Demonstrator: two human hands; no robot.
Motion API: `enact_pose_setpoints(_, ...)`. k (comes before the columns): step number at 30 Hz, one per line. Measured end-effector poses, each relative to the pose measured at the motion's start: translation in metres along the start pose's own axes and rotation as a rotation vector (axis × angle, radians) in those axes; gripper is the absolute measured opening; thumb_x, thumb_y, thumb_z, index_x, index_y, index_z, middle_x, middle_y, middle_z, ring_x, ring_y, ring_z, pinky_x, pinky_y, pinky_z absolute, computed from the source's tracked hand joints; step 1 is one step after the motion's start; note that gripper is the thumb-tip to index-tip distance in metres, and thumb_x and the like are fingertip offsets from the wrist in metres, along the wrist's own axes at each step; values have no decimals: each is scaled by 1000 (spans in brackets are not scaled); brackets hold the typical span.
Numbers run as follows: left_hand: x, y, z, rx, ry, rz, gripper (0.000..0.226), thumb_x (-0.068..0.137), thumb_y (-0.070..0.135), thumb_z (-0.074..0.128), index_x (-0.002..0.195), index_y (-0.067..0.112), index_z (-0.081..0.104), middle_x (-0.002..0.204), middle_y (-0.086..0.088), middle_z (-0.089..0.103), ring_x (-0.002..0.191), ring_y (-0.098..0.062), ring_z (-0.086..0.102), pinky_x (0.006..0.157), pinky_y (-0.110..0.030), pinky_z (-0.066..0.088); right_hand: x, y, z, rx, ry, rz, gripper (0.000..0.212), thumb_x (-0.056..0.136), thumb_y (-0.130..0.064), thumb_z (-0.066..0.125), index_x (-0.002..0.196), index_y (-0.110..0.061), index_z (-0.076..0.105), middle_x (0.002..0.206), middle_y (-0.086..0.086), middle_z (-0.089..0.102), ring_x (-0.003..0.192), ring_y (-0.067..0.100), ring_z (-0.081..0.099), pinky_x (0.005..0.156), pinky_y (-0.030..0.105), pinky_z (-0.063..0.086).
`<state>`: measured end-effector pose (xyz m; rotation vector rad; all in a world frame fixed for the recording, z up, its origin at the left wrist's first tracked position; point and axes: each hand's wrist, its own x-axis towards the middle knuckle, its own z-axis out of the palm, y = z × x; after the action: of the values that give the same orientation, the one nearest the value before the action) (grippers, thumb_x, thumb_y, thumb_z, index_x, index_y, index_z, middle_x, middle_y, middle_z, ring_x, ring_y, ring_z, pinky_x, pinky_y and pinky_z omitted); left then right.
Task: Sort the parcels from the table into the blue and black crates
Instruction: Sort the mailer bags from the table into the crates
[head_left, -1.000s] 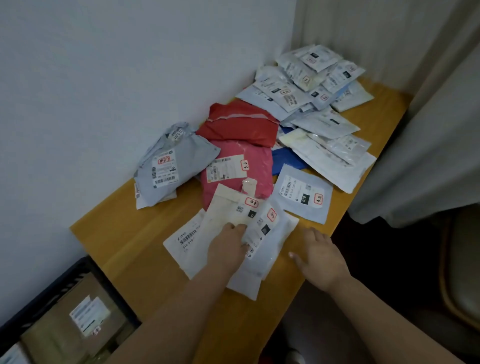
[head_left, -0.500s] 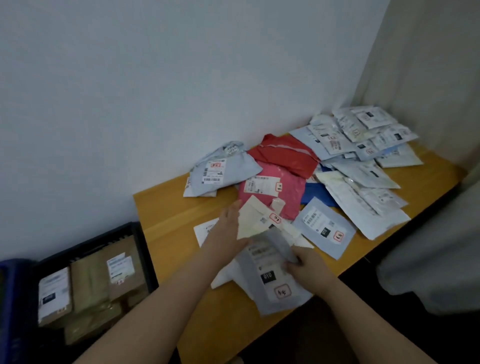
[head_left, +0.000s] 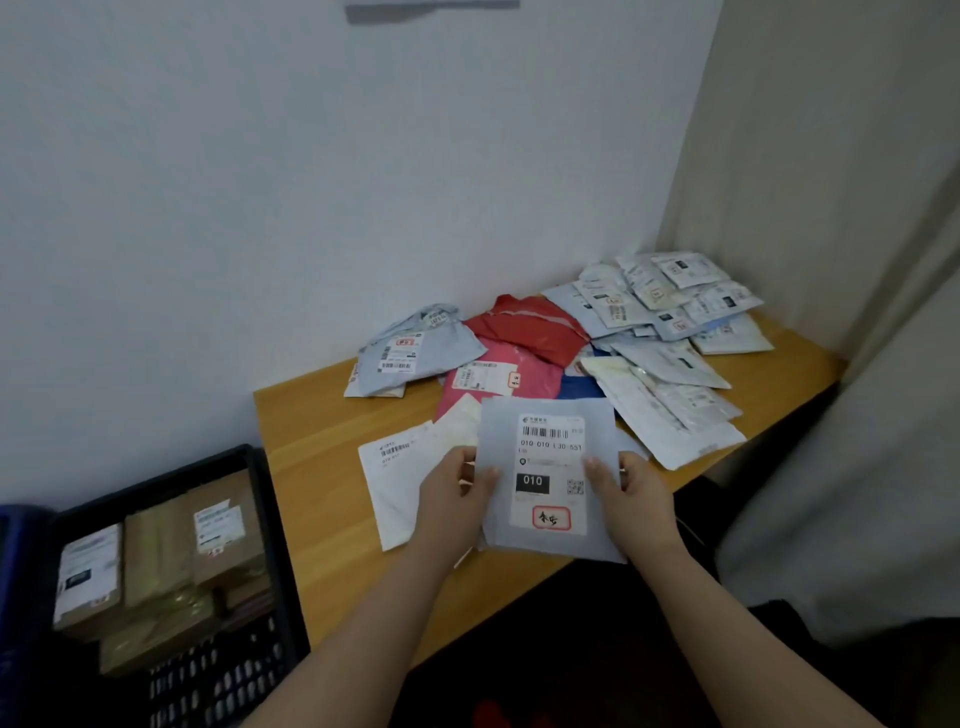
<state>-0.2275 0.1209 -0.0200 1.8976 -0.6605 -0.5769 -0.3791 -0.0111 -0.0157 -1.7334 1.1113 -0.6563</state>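
The wooden tabletop (head_left: 332, 467) stands against a white wall and carries a wide heap of parcels (head_left: 649, 332), which spreads from its middle to the far right corner. Below the left end of the tabletop stands the black crate (head_left: 270, 545), already holding several brown boxes (head_left: 156, 566) with white labels. At the far left edge of the view a blue crate (head_left: 15, 561) shows only as a narrow strip, so its content cannot be told.

Over the near edge of the tabletop, the grey parcel (head_left: 550, 467) is held up between both hands, its label facing the camera and its long axis running roughly away from the person. The left hand (head_left: 452, 499) grips its left edge, with the thumb on the front face. The right hand (head_left: 623, 499) grips its right edge in the same way. Both hands are therefore closed around this one flat bag; the left hand seems also to hold the white envelope (head_left: 400, 483) behind, but this I cannot tell for sure.

I judge that the label is being read to choose a crate. Both crates lie to the left and lower than the parcel, so the left hand is the nearer one to carry it across.
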Motion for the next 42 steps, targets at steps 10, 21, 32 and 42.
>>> enact_pose_setpoints(10,-36,6,-14,48,230,216,21,93,28,62,114,28,56,80,15,60,68,7,57,55,-7,40,-17,-6,8,-58,115,-156,42,96,-40,54,63,-18,39,61,-5,51,55,9,47,49,21,28)
enact_pose_setpoints(21,-115,-68,-67,301,298,-49,32,97,34,55,126,23,49,83,21,56,73,1,59,60,-27,52,-75,16,87,-75,-326,-127,45,96,-41,53,76,-1,48,72,11,57,68,28,56,59,41,44)
enact_pose_setpoints(32,-170,-154,-164,266,423,-290,30,96,26,54,126,23,52,104,6,66,93,-14,62,77,-34,52,-136,-3,218,-264,-558,-139,21,94,-39,57,96,-18,54,89,-1,62,83,19,59,70,32,44)
enact_pose_setpoints(42,-183,-259,-313,297,296,-417,54,94,18,51,142,32,32,118,3,62,102,-19,61,84,-35,52,-230,-27,375,-399,-548,-90,48,96,-20,54,138,-11,33,77,-1,59,67,10,57,52,28,40)
